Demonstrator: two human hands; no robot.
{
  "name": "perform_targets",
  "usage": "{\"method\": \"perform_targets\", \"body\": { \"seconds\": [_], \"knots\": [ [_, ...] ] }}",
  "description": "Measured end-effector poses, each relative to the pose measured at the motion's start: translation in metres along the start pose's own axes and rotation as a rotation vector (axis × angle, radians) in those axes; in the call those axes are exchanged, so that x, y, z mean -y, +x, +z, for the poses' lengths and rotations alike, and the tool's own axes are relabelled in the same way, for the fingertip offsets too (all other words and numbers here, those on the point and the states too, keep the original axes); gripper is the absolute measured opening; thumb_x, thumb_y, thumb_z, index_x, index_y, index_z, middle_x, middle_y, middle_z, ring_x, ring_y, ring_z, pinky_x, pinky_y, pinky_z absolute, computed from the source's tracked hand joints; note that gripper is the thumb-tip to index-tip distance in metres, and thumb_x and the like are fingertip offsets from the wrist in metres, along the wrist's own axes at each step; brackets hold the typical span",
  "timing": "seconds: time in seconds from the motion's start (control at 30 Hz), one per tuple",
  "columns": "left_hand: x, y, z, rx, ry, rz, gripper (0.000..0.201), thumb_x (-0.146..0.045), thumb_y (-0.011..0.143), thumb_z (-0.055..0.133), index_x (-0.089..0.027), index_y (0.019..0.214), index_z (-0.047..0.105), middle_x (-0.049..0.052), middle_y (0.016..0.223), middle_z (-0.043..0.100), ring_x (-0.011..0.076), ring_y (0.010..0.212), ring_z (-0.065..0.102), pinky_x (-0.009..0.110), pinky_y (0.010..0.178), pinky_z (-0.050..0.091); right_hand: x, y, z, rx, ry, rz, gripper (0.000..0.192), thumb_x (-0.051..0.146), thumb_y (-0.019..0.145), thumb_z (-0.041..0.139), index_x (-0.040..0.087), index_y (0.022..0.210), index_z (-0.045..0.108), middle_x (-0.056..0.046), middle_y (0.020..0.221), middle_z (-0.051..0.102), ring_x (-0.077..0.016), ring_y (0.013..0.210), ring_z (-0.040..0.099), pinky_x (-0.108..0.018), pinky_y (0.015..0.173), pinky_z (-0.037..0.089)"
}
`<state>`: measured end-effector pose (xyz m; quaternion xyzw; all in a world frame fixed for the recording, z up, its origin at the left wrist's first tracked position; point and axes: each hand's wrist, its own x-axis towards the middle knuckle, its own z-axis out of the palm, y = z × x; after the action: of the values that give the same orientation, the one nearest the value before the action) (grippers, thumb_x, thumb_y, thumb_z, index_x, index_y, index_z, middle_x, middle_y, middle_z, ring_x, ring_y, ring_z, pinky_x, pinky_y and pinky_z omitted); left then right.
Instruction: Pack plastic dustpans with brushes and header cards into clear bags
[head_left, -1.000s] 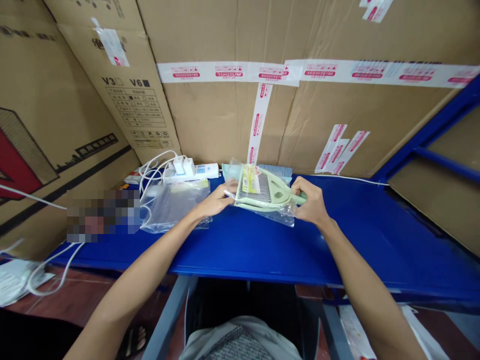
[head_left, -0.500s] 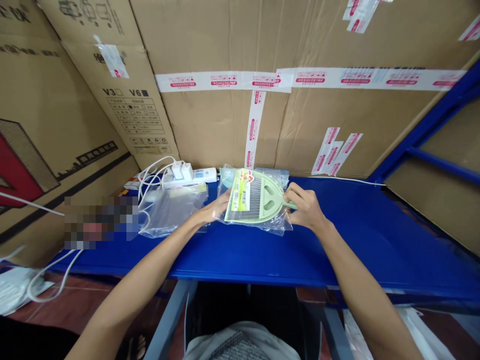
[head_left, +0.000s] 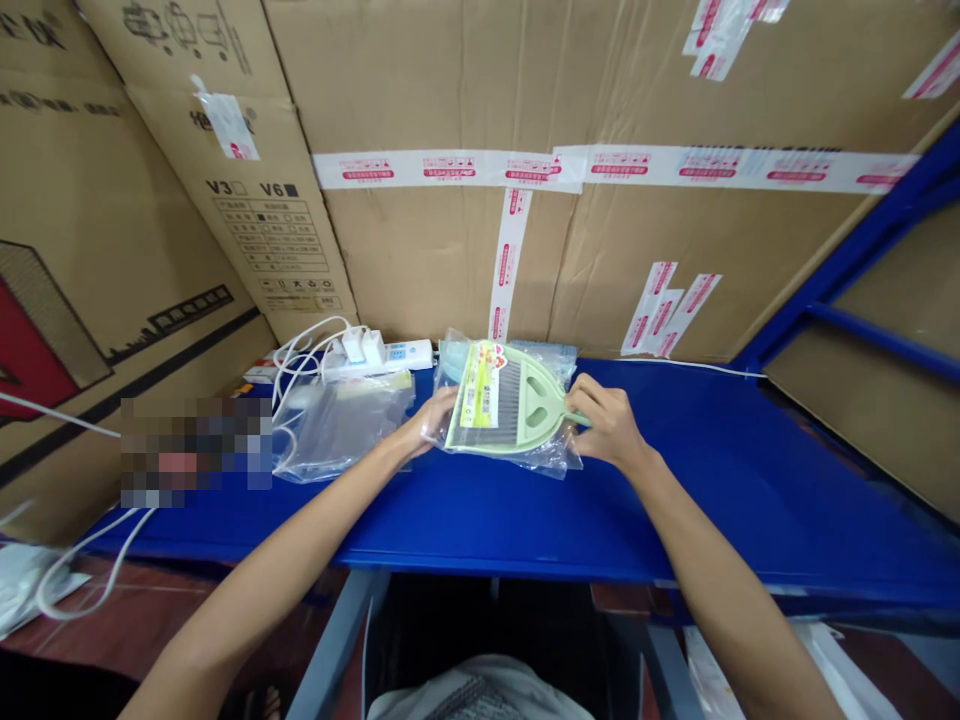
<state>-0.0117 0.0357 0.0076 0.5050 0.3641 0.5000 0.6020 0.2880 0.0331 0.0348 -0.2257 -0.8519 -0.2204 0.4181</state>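
A light green dustpan [head_left: 541, 440] with a grey-bristled brush [head_left: 508, 392] nested in it is held above the blue table, inside or against a clear plastic bag [head_left: 551, 460]. A yellow and white label [head_left: 482, 390] covers part of its left side. My right hand [head_left: 606, 418] is closed round the handle at the right end. At the left edge, my left hand [head_left: 436, 416] grips the dustpan and its plastic; some of its fingers are hidden behind them. More clear packaging and a pale blue item [head_left: 452, 358] lie behind the dustpan.
Clear plastic bags [head_left: 349, 420] lie left of my left hand. Behind them is a white power strip [head_left: 409, 355] with plugs and looping cables. Cardboard walls [head_left: 420, 250] close off the back and left of the blue table [head_left: 720, 480]; a blue metal frame [head_left: 795, 290] stands right.
The view has shifted slightly, so most things sit a little lower. Both hands keep their hold on the dustpan, which stays in nearly the same place.
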Motion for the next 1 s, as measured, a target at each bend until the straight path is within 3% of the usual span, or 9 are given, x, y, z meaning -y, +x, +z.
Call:
{"method": "perform_targets", "body": {
  "seconds": [0.17, 0.33, 0.47, 0.63, 0.77, 1.0],
  "knots": [
    [0.007, 0.006, 0.001, 0.005, 0.008, -0.03, 0.038, -0.041, 0.05, 0.1, -0.016, 0.072, 0.082, 0.008, 0.065, 0.076, 0.0325, 0.074, 0.078, 0.036, 0.068, 0.059, 0.002, 0.002, -0.001, -0.004, -0.021, -0.023, 0.028, 0.007, 0.06, 0.051, 0.024, 0.081, 0.045, -0.001, 0.078, 0.054, -0.014, 0.058, 0.045, -0.026, 0.053, 0.035],
    [-0.002, 0.005, -0.001, -0.03, -0.034, 0.018, 0.045, -0.038, 0.056, 0.1, -0.015, 0.092, 0.085, 0.011, 0.083, 0.083, 0.0333, 0.087, 0.081, 0.038, 0.08, 0.062, -0.002, 0.001, -0.003, -0.02, -0.017, -0.003, 0.03, 0.006, 0.06, 0.052, 0.024, 0.082, 0.045, -0.001, 0.078, 0.054, -0.0148, 0.06, 0.049, -0.026, 0.053, 0.036],
    [-0.012, 0.004, -0.004, -0.064, -0.104, 0.021, 0.051, -0.047, 0.068, 0.096, -0.014, 0.104, 0.084, 0.012, 0.097, 0.084, 0.0323, 0.097, 0.08, 0.039, 0.089, 0.062, -0.003, 0.001, -0.005, -0.042, -0.075, -0.032, 0.029, 0.007, 0.059, 0.053, 0.025, 0.081, 0.045, 0.0, 0.077, 0.053, -0.0145, 0.058, 0.045, -0.027, 0.053, 0.035],
    [-0.022, 0.0, -0.004, 0.038, -0.243, -0.061, 0.062, -0.069, 0.084, 0.077, -0.014, 0.111, 0.082, 0.014, 0.105, 0.083, 0.0356, 0.108, 0.078, 0.045, 0.097, 0.06, -0.001, 0.001, -0.006, -0.018, -0.155, -0.077, 0.026, 0.005, 0.062, 0.056, 0.024, 0.077, 0.047, -0.001, 0.077, 0.053, -0.0143, 0.057, 0.038, -0.028, 0.053, 0.034],
    [-0.022, -0.003, -0.002, 0.013, -0.135, -0.013, 0.056, -0.06, 0.079, 0.086, -0.012, 0.107, 0.083, 0.015, 0.104, 0.084, 0.0351, 0.104, 0.079, 0.042, 0.096, 0.059, 0.0, -0.001, -0.006, 0.053, -0.195, -0.071, 0.025, 0.005, 0.062, 0.058, 0.024, 0.073, 0.048, -0.001, 0.076, 0.052, -0.0148, 0.058, 0.038, -0.029, 0.056, 0.034],
    [-0.022, -0.001, 0.0, -0.039, -0.048, -0.04, 0.049, -0.053, 0.07, 0.097, -0.011, 0.094, 0.084, 0.014, 0.095, 0.084, 0.0259, 0.08, 0.079, 0.033, 0.077, 0.059, 0.0, -0.001, -0.005, 0.008, -0.204, -0.122, 0.023, 0.005, 0.064, 0.058, 0.024, 0.072, 0.048, -0.001, 0.074, 0.051, -0.0153, 0.058, 0.036, -0.029, 0.055, 0.033]
  ]
}}
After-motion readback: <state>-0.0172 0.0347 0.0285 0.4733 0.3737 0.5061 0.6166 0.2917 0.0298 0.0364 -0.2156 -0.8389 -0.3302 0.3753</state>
